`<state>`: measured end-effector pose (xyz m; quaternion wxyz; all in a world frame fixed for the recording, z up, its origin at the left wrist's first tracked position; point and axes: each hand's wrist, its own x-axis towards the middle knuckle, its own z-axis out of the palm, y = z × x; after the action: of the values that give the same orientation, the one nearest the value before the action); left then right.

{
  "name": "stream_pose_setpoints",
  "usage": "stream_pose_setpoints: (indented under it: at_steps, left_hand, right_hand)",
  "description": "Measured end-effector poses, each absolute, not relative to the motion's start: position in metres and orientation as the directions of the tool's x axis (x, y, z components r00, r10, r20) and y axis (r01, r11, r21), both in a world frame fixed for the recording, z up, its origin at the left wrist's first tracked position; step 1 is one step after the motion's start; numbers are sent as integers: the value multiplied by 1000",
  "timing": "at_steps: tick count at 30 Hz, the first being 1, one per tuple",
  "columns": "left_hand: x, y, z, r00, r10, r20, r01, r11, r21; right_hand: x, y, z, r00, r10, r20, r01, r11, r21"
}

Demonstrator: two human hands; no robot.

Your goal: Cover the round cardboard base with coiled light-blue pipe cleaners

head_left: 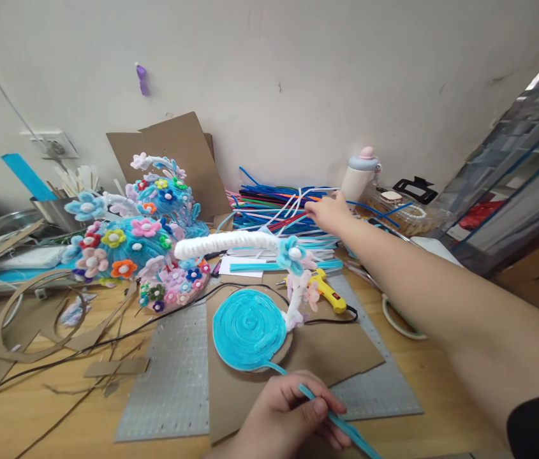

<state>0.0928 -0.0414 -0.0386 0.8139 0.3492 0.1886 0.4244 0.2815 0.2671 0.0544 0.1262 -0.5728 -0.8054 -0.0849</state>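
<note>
My left hand (293, 414), low in the middle, is closed on a light blue pipe cleaner (353, 433). A light blue strand runs from behind its fingers to a round disc (250, 328) covered in coiled blue pipe cleaner on cardboard. A white wrapped stem (298, 290) with flowers rises at the disc's right edge; a thick white wrapped arm (226, 242) extends left from its top beside a blue flower (291, 254). Stretched far forward, my right hand (329, 213) has its fingers curled at a pile of coloured pipe cleaners (269, 194). Its fingertips' grip is partly hidden.
A yellow glue gun (329, 292) lies right of the stem, its black cord crossing the table. Flower-covered pipe-cleaner pieces (135, 245) stand at the left. Also around are a bottle (358, 175), a tape roll (400, 322), cardboard scraps (116, 367) and a grey cutting mat (168, 382).
</note>
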Motion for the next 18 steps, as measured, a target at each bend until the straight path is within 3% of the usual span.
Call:
stream_pose_setpoints:
  at_steps: [6,11,14,18]
  left_hand:
    - [94,-41,-41,574,819,-17,-556,405,726]
    - [93,-41,-36,554,832,-19,-556,386,736]
    - [90,-40,-23,561,826,-55,-514,399,760]
    - [88,-41,-10,535,843,-61,-486,366,793]
  right_hand:
    - [304,262,89,-128,948,292,896,237,-376]
    - [324,236,122,-166,961,222,655,276,-704]
    - [330,203,136,-156,943,294,490,332,-806]
    - [340,149,139,-27,906,422,361,403,-841]
